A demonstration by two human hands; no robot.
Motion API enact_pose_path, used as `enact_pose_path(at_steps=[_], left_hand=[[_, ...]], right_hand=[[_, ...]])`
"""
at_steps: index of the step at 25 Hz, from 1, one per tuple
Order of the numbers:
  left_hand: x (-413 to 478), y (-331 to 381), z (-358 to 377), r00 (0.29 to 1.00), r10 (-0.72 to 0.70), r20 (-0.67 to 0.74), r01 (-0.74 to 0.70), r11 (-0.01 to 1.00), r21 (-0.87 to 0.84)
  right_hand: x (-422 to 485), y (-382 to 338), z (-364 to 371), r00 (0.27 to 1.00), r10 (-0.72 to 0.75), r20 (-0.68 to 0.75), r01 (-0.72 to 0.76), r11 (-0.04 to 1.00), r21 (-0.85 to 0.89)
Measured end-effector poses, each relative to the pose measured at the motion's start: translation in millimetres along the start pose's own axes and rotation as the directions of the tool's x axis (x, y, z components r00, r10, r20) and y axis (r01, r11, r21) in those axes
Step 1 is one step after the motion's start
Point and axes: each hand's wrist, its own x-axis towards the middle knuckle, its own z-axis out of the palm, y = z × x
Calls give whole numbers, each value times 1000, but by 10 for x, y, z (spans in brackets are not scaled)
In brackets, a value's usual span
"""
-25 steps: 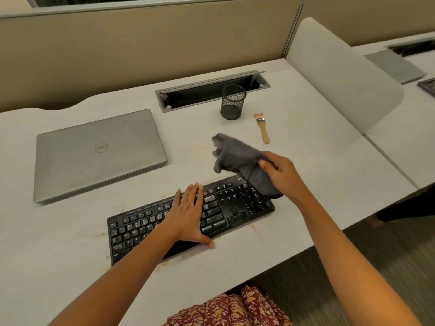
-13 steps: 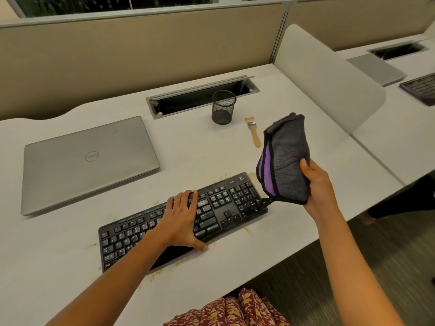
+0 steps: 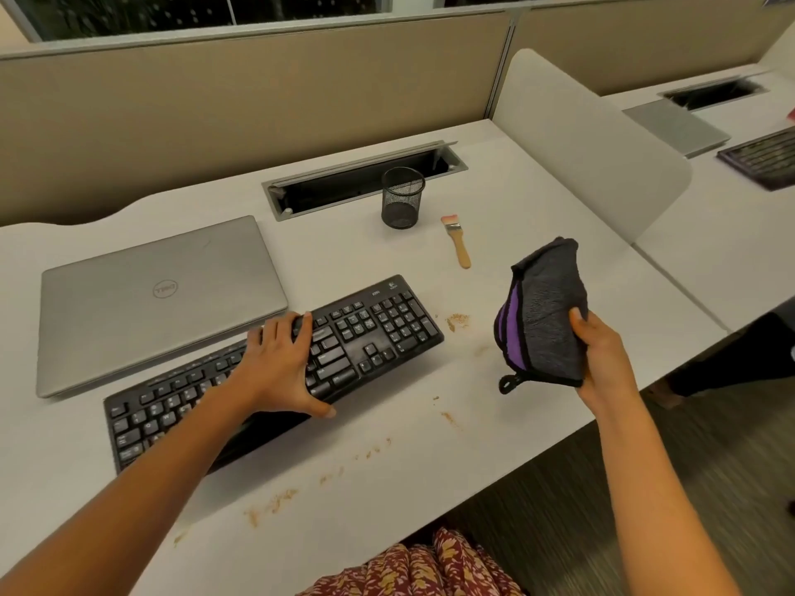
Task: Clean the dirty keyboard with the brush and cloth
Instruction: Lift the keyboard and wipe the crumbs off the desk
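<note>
While crumbs (image 3: 457, 321) dot the desk (image 3: 516, 423) beside the keyboard (image 3: 378, 333), beige partitions (image 3: 258, 101) back it.

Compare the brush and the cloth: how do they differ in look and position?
The brush lies untouched on the desk beyond the keyboard; the cloth is held above the desk by the right hand. The brush is slim with a wooden handle; the cloth is broad, grey and purple. Neither touches the keyboard.
</note>
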Motion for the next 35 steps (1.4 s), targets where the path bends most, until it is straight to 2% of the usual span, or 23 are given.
enact_pose_path(at_steps=[3, 5, 11, 13, 15, 18, 20, 22, 23, 25, 28, 29, 30, 31, 33, 35], left_hand=[[24, -158, -162, 999, -31, -36, 31, 999, 5], [53, -235, -251, 996, -53, -66, 53, 999, -5], [121, -278, -397, 994, -74, -86, 73, 997, -16], [148, -244, -410, 995, -70, -76, 71, 997, 6], [174, -202, -410, 996, -65, -64, 66, 998, 17], [195, -139, -390, 998, -52, -36, 52, 998, 21], [210, -99, -387, 999, -49, -17, 49, 998, 28], [233, -73, -379, 999, -51, -2, 51, 998, 38], [243, -66, -370, 999, -50, 1, 50, 998, 41], [261, -52, -360, 999, -47, 8, 46, 998, 41], [290, -41, -353, 999, -42, 19, 41, 998, 46], [298, -37, -352, 999, -39, 21, 38, 998, 50], [300, -35, -349, 999, -38, 24, 36, 998, 53], [302, -36, -345, 999, -38, 28, 36, 998, 57], [307, -42, -330, 999, -39, 36, 37, 998, 53], [305, -53, -301, 998, -38, 41, 35, 998, 58]], right_hand=[[111, -124, -26, 996, -81, -44, 65, 954, -293], [202, -183, -52, 997, -62, -39, 43, 928, -371], [467, -177, -270, 972, 234, 8, -231, 963, -142], [625, -110, -349, 959, 283, -15, -282, 944, -170], [811, -27, -457, 942, 325, -84, -335, 899, -284], [1039, 75, -652, 934, 272, -232, -355, 776, -521], [1089, 139, -711, 959, 90, -269, -264, 630, -731], [1025, 216, -633, 966, -108, -233, -146, 516, -844], [975, 277, -569, 965, -172, -197, -84, 508, -857], [893, 434, -448, 969, -210, -128, -13, 476, -879], [877, 759, -425, 975, -220, -40, 3, 192, -981], [891, 816, -450, 973, -232, -18, 14, 134, -991], [906, 834, -474, 971, -240, -14, 18, 130, -991], [915, 817, -475, 970, -244, -20, 22, 167, -986], [890, 709, -448, 972, -222, -75, 12, 368, -930], [867, 521, -480, 971, -169, -167, -29, 615, -788]])
